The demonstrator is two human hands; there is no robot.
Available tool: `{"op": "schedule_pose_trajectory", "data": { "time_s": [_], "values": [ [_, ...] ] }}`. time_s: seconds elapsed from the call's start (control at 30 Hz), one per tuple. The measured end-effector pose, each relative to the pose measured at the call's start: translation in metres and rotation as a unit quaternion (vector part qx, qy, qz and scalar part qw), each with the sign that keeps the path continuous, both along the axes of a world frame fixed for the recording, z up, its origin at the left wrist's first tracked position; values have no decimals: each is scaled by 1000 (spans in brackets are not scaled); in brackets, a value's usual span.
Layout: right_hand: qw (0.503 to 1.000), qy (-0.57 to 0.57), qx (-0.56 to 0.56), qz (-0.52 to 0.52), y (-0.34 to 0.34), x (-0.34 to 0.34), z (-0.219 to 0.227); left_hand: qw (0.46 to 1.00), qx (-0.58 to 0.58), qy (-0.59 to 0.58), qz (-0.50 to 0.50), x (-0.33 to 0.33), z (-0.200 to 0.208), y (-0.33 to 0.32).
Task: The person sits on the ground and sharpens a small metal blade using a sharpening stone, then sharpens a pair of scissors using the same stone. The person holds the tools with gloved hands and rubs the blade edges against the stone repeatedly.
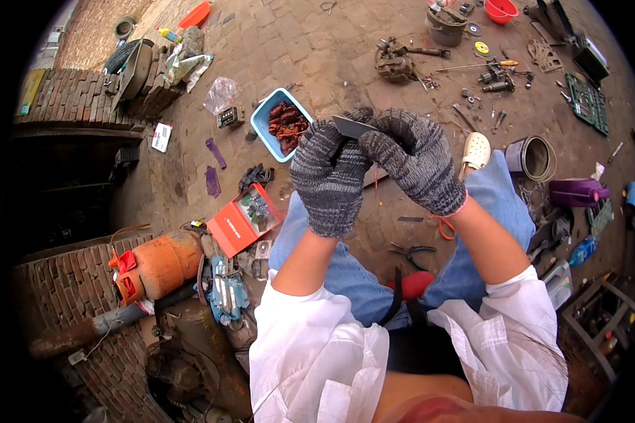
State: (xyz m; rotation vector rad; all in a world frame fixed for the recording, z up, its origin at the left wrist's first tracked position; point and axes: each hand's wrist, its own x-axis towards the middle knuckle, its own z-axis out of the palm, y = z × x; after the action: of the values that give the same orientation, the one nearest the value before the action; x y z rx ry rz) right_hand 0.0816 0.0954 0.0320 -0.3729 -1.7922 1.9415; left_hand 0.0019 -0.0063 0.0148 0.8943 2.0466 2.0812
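Note:
Both hands wear grey and black knitted gloves and meet in front of me above the floor. A thin, flat, dark grey plate with a straight edge (351, 127) is pinched between them. My left hand (329, 182) has its fingers curled around the plate's left end. On the other side, my right hand (418, 158) is closed, with its thumb against the plate's right end. The gloves hide much of the plate, so I cannot make out its full shape. Just beyond my left hand, a light blue basin (264, 125) holds reddish-brown coiled parts (289, 127).
Pliers (413, 255) lie between my legs. Left of me are an orange-red box (234, 229), dark gloves (255, 176) and an orange gas cylinder (164, 264). Farther off stand a greasy metal assembly (395, 65) and a bucket (444, 29). A green tool case (587, 104) and purple container (577, 192) are rightward.

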Motion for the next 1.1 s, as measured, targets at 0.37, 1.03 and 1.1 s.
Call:
{"op": "schedule_pose_trajectory", "data": {
  "time_s": [0.37, 1.03, 1.1],
  "values": [
    [997, -2, 71, -22, 2, -2, -11, 996, -29, 80, 14, -3, -1, -1],
    [999, -7, 51, 2, 3, -2, -5, 997, 19, -63, -37, 0, 2, 3],
    [996, -8, 91, -15, 3, -3, -10, 998, 22, -45, -39, 1, 3, 3]
  ]
}}
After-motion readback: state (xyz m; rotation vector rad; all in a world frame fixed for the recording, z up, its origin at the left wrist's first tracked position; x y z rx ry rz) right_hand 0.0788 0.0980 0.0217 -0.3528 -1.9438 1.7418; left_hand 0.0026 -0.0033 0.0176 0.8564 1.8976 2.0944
